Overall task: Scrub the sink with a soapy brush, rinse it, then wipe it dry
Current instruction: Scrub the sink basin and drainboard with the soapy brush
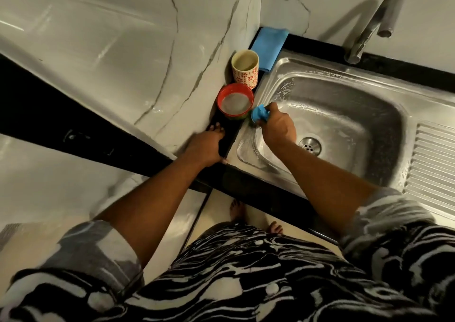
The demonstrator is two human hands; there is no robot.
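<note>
Steel sink (369, 80) is getting scrubbed, right hand (278, 125) clamping the blue brush (258, 113) at its left rim, left hand (205, 147) lying flat-fingered on the counter (234, 127); rinsing and drying seemingly remaining.

- A cream cup (245, 69) patterned with red flowers stands upright on the black surface (317, 43), close against the left wall.
- The wall (110, 51) is glossy pale marble with dark veins, and its panels meet at a corner seam.
- Pale floor tiles (216, 211) show below the surface's front edge.
- My bare feet (237, 209) stand there, under my black-and-white patterned garment (246, 272).
</note>
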